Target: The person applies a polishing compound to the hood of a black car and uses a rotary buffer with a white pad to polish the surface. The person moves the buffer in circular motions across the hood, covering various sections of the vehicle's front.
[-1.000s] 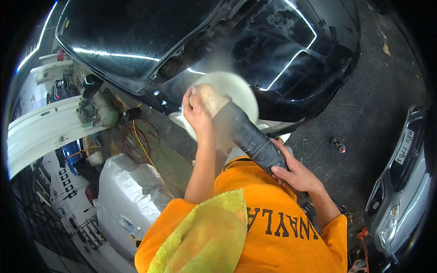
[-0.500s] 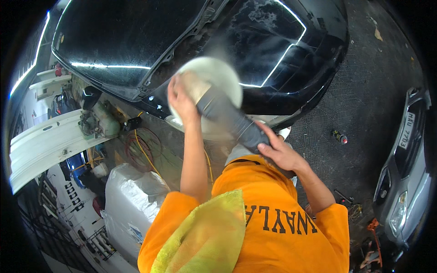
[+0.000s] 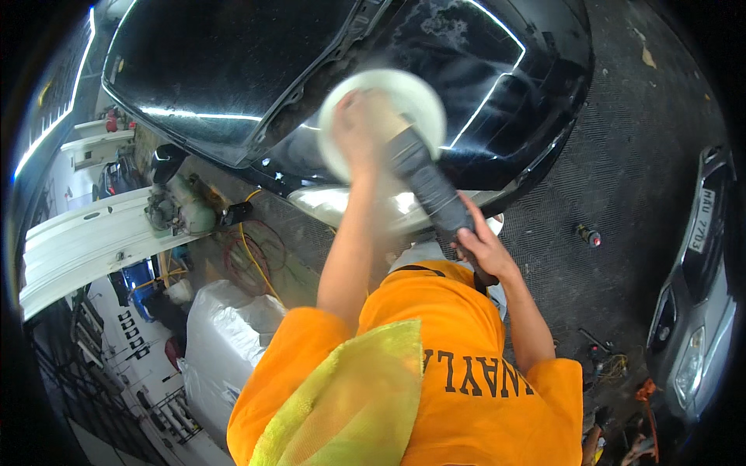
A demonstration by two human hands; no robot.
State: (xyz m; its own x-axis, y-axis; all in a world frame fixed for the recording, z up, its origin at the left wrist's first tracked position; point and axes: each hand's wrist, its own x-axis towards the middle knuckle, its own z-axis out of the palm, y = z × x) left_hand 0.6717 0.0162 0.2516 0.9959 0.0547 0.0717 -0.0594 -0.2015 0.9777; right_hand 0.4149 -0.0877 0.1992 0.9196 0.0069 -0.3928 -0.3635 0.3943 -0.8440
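A car polisher point(image 3: 426, 177) with a dark, tape-wrapped body and a tan head is in both my hands. Its wide pale pad point(image 3: 423, 95) lies over the front of a glossy black car hood point(image 3: 486, 58), smeared by motion. My left hand point(image 3: 359, 128), also blurred, is closed over the head above the pad. Around the rear end of the body, close to my waist, my right hand point(image 3: 486, 247) is wrapped. Just nearer than the pad is the car's headlight point(image 3: 315, 202). Cloudy smears mark the far part of the hood.
A yellow cloth point(image 3: 350, 396) hangs down over my orange shirt point(image 3: 482, 423). On the left are a green compressor point(image 3: 192, 210), coiled hoses point(image 3: 252, 248) and a silver-covered bulky object point(image 3: 225, 334). A silver car point(image 3: 695, 318) stands at the right, and a small bottle point(image 3: 589, 235) lies on the floor.
The polisher has shifted right and farther from me over the hood, both hands going with it. More of the headlight shows beneath my left forearm.
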